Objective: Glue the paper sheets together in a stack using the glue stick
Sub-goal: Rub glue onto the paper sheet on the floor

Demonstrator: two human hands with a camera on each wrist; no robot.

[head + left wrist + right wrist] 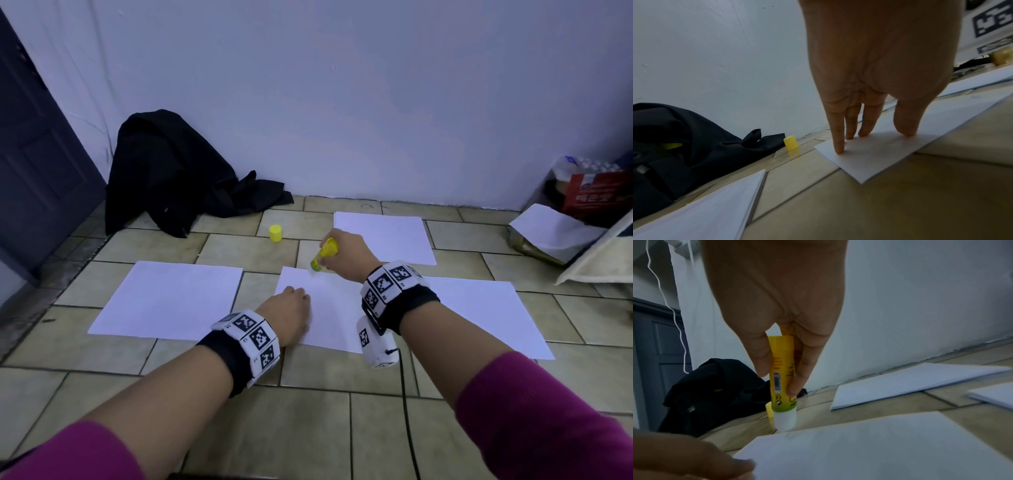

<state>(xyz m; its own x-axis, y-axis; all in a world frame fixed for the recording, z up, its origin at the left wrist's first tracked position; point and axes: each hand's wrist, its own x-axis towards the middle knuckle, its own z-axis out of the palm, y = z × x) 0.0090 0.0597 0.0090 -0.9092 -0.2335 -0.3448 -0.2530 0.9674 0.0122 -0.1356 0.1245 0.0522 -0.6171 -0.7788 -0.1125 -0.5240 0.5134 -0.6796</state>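
Observation:
Several white paper sheets lie on the tiled floor. My right hand (pixel 337 255) pinches the yellow glue stick (pixel 323 253) (pixel 782 379), uncapped, its white tip at the far edge of the middle sheet (pixel 329 308) (pixel 879 451). My left hand (pixel 291 308) presses straight fingertips (pixel 839 149) on that sheet's near left corner (pixel 869 154). Other sheets lie at the left (pixel 168 301), far right (pixel 383 236) and right (pixel 486 315). The yellow cap (pixel 275 233) (pixel 791 143) stands on the floor beyond.
A black garment (pixel 178 174) is heaped against the white wall at the left, beside a dark door (pixel 37 164). A red box (pixel 596 195) and more paper (pixel 555 226) sit at the far right. A black cable (pixel 407 411) runs under my right arm.

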